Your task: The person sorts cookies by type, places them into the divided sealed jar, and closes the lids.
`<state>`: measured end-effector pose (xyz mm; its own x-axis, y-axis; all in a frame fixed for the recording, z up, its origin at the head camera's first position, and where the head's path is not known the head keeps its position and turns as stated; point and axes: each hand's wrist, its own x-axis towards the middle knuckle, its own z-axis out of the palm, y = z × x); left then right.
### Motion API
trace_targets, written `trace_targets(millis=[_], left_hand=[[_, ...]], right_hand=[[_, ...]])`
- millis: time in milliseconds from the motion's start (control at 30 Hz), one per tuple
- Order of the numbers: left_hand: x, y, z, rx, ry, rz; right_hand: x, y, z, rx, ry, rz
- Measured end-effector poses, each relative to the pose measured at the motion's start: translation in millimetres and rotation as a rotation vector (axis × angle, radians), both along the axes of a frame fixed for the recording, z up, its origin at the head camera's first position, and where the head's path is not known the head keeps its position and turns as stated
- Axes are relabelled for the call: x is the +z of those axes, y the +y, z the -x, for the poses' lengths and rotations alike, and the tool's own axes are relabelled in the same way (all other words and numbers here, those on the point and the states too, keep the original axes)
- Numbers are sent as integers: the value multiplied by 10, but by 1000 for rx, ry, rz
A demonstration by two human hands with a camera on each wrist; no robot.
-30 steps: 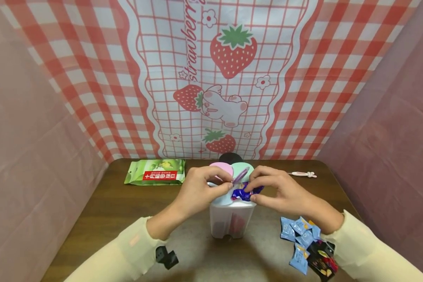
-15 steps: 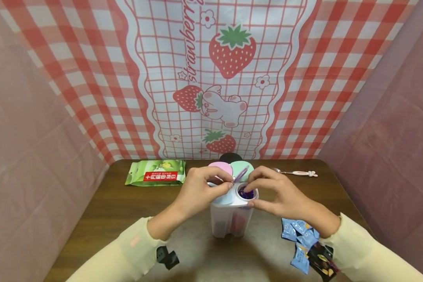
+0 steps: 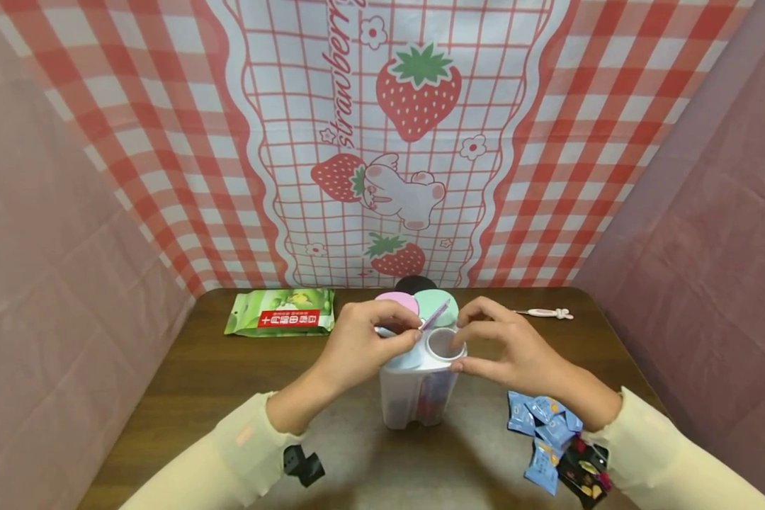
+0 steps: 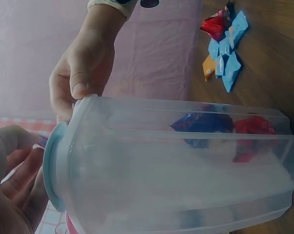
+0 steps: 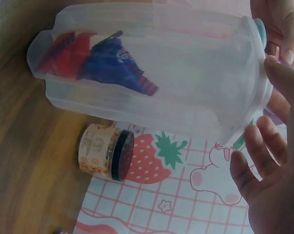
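A clear plastic storage container [image 3: 400,393] with a white top and several round pastel lids stands upright on the table. My left hand [image 3: 360,343] pinches the raised purple lid [image 3: 436,314] between thumb and fingers. Beside it the round opening [image 3: 443,344] is uncovered. My right hand [image 3: 513,347] holds nothing; its thumb is at the opening's rim and its fingers are spread over the far side. Through the wall in the right wrist view, a dark blue snack packet [image 5: 110,63] lies on top of a red packet [image 5: 76,53] in one compartment.
Blue packets [image 3: 548,418] and a black packet [image 3: 580,471] lie by the right sleeve. A green bag [image 3: 283,312] is at the back left, a spoon with a white handle [image 3: 548,314] at the back right. A black-lidded jar [image 5: 105,151] stands behind the container.
The dark blue packet has left my right fingers and dropped through the opening down into the compartment. My right hand has lifted slightly and spread; my left hand stays on the purple lid.
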<state>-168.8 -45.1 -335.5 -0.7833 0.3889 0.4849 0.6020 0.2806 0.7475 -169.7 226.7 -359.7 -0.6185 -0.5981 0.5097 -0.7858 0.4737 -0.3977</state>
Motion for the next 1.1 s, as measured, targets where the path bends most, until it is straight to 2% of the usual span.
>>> trace_targets(millis=[133,300,633,867,1000,1100], left_hand=[[8,22,-13,-27,-18,-2],[31,52,-28,-37,11,26],[64,50,-37,77,110,116],[53,14,-29,107,127,104],[38,9,-24,92,140,86],[22,6,-21,88,145,76]], right_hand=[[25,1,-11,-7,-48,34],[22,-9,-15,-14,-40,53],[73,64,-53,-37,-62,43],[65,379,-86,-85,-35,5],[-18,655,-202,-169,-28,-18],[-123,875,-330,-231,-64,-19]])
